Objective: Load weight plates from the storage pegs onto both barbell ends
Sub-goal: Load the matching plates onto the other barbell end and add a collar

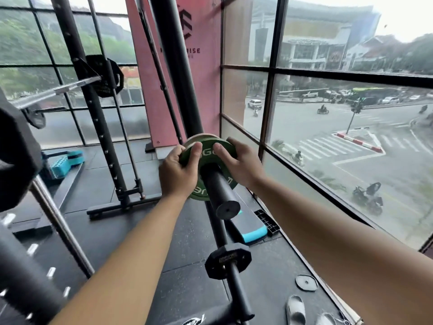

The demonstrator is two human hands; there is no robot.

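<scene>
gripping the green plate on its peg

both grips are on the plate (208,150), which sits threaded on a black peg (215,186) that juts from the rack post toward me. the left grip (179,171) curls round the plate's left rim with the thumb laid over the face. the right grip (239,160) does the same on the right rim, its fingers hidden behind. so both are pinching the plate and neither is spread. a paler plate (199,136) sits just behind the green one on the same peg, and i cannot tell whether they touch.

what matters is the peg's long axis. it runs from the plate out to the cap (228,209), which lies nearer me than either grip. the plate has to slide that way, and a stretch of bare peg lies between it and the cap. the grips sit about level on opposite rims, so neither is clearly nearer. i judge that an even, straight pull would keep the bore from binding.

the bar (70,86) is up on the rack to my left, well apart from the peg, so the left arm is on its side. i cannot tell which end is free. the plate is not yet off the peg.
</scene>
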